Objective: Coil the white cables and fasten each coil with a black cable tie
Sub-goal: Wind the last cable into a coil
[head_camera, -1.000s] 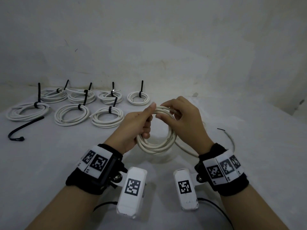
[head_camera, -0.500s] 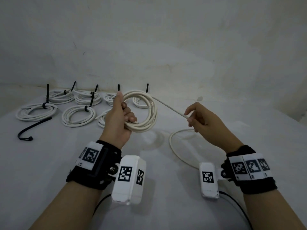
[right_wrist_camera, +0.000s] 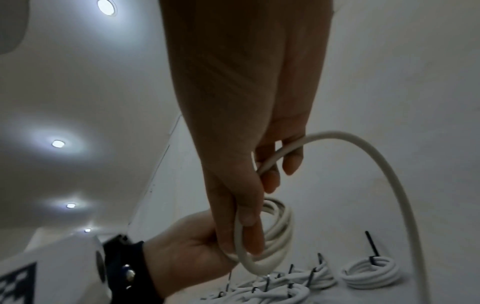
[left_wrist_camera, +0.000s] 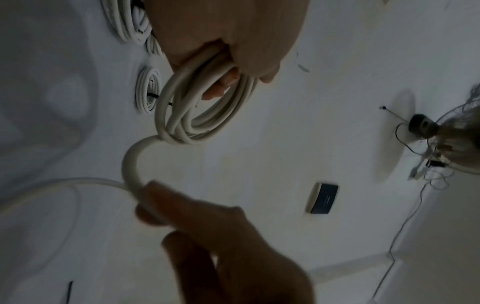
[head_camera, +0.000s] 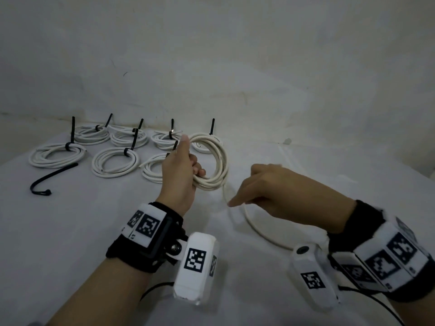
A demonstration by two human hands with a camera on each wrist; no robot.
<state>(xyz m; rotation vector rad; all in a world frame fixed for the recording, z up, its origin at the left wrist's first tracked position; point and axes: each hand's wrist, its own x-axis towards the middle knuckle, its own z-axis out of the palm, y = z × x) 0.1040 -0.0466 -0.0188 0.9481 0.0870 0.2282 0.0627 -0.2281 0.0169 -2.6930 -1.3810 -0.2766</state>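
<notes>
Since half a second ago the right hand (head_camera: pixel 273 191) has swung down and inward from its outstretched pull, bringing its length of cable under the coil for another turn. Its fingers are curled around the loose cable tail (head_camera: pixel 256 228), which slides through them, as the right wrist view shows, and runs out in a curve onto the white table (head_camera: pixel 70 243). Just beyond, the left hand (head_camera: pixel 181 170) holds the white coil (head_camera: pixel 217 161) upright above the table, fingers wrapped through the loops and thumb raised along the top. Risk from here, as I judge it: the stiff cable may spring open if the left grip loosens while the new turn is laid on, and a turn brought up twisted or too wide would sit off the stack and make the bundle hard to tie; the trailing tail could also drag across the table and snag. Farther back, near the wall (head_camera: pixel 259 67), lie the finished coils (head_camera: pixel 114 162), each cinched with a black tie standing up; I count seven, though the one behind the left hand is partly hidden. One spare black cable tie (head_camera: pixel 53 176) lies curved on the table to the left, well apart from the hands.
</notes>
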